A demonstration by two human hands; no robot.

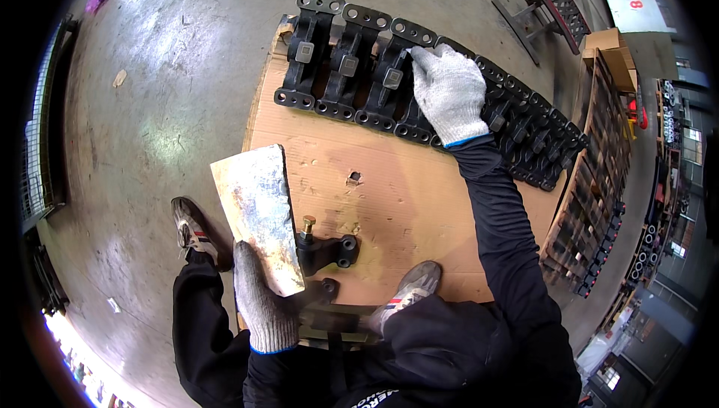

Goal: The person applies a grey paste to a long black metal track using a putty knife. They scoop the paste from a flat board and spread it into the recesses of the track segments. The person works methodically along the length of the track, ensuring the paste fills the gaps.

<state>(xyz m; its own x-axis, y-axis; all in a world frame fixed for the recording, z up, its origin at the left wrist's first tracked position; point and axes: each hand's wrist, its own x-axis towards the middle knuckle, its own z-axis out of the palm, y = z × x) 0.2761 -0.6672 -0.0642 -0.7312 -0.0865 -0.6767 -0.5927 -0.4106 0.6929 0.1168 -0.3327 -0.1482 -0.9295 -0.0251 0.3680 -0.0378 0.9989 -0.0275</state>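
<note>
A row of black metal track links (348, 64), joined end to end, lies across the far side of a cardboard sheet (419, 206). My right hand (451, 93), in a grey knit glove, reaches over the middle of the row with its fingers curled onto one link. Nearer me on the left, my gloved left hand (264, 307) grips the lower end of a worn, scuffed metal plate (258, 213), which is tilted. Beside the plate sits a black metal bracket (329, 252) with a brass-coloured bolt (308, 226) standing up from it. The area just right of my left hand is blurred.
My shoes (196, 232) stand left of and on the cardboard. A stack of wooden pallets (588, 191) runs along the right. Behind it is an open cardboard box (610, 56), and a red metal stand (558, 11) is at the far right. Concrete floor (150, 108) extends left.
</note>
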